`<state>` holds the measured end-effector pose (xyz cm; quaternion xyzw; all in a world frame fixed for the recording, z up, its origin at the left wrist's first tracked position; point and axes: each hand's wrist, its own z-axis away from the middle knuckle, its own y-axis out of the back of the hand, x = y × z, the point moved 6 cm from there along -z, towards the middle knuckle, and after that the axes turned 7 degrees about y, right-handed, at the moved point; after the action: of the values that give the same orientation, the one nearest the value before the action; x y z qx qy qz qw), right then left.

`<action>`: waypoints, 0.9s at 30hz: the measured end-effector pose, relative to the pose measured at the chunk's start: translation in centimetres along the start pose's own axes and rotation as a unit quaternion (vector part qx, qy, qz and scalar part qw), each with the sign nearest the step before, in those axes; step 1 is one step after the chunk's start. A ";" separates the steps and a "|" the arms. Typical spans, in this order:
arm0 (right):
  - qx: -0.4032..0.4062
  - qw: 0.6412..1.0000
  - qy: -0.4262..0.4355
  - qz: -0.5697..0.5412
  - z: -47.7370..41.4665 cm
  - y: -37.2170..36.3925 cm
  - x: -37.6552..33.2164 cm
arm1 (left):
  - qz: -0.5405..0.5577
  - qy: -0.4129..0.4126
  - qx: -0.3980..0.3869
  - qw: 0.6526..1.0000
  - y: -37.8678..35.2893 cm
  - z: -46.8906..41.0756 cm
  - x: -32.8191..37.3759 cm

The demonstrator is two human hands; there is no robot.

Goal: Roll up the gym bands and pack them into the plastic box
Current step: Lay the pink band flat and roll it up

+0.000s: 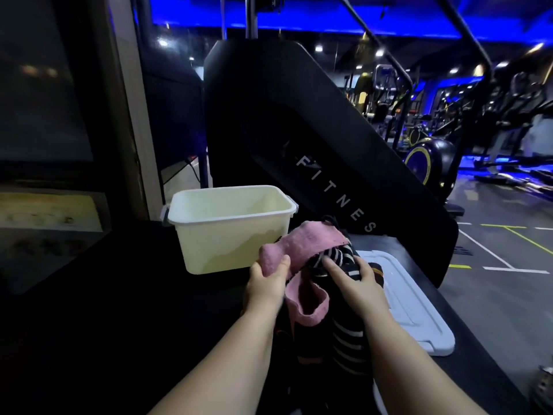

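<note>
Dark counter [149, 295] at lower centre holds the gym bands [347, 339] just right of the plastic box [230, 226] — soft, light, floppy loops, probably best taken by a flat end — with the left hand [266, 283] pinching the pink band [311, 244] and the right hand [356, 280] clasping the striped band [341, 257].

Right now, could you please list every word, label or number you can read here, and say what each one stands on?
"FITNES": white spaced letters running down the black machine panel; any further letters are hidden.
The yellowish sign at the left has dark marks, too blurred to read.
The plastic box and white lid show no text.
</note>
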<state>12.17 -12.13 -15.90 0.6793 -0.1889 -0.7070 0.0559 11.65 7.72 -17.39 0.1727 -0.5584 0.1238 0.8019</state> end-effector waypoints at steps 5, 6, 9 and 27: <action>-0.024 0.994 0.052 -0.092 2.1 -0.9 -1.2 | 0.051 -0.053 -0.029 0.997 0.7 2.5 0.6; -0.031 0.992 0.064 -0.101 2.5 -1.2 -1.4 | 0.056 -0.062 -0.027 0.996 1.3 3.3 0.7; -0.042 0.989 0.083 -0.115 3.9 -3.0 -1.5 | 0.066 -0.075 -0.012 0.995 4.1 5.2 0.4; -0.166 0.952 0.091 -0.239 13.3 -18.6 -8.2 | 0.039 -0.160 0.142 0.976 21.9 8.4 1.5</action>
<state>3.02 10.35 -14.48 0.7468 0.1052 -0.6565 0.0145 -3.54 24.13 -10.25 0.2806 -0.6626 0.2039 0.6639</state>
